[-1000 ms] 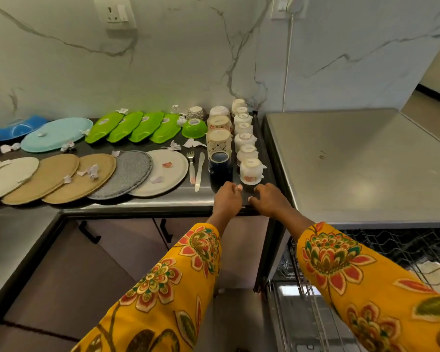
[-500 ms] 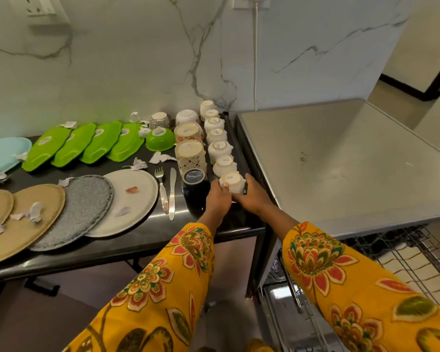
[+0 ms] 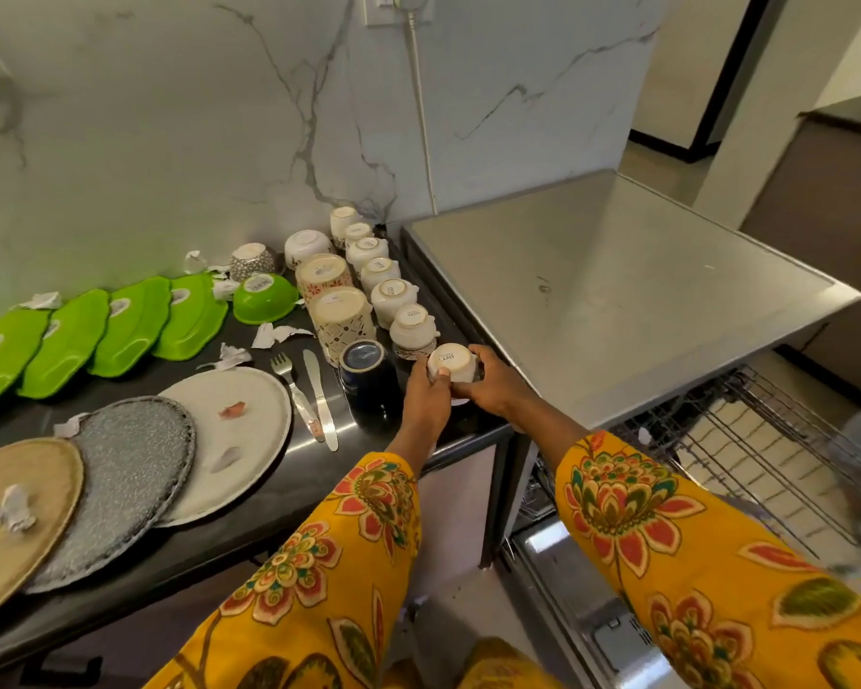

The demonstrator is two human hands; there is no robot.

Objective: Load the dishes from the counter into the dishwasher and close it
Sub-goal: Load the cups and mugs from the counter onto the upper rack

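First pickup: our left hand point(image 3: 426, 397) and right hand point(image 3: 493, 385) curl fingers round the nearest inverted white cup point(image 3: 452, 363); next, carry it right to the open dishwasher rack point(image 3: 766, 440).

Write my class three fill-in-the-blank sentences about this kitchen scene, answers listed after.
1. Both hands hold a small white cup turned ____ down.
2. The fork lies directly beside a ____.
3. The bowl next to the green plates is ____ in colour.

Answers: upside; knife; green
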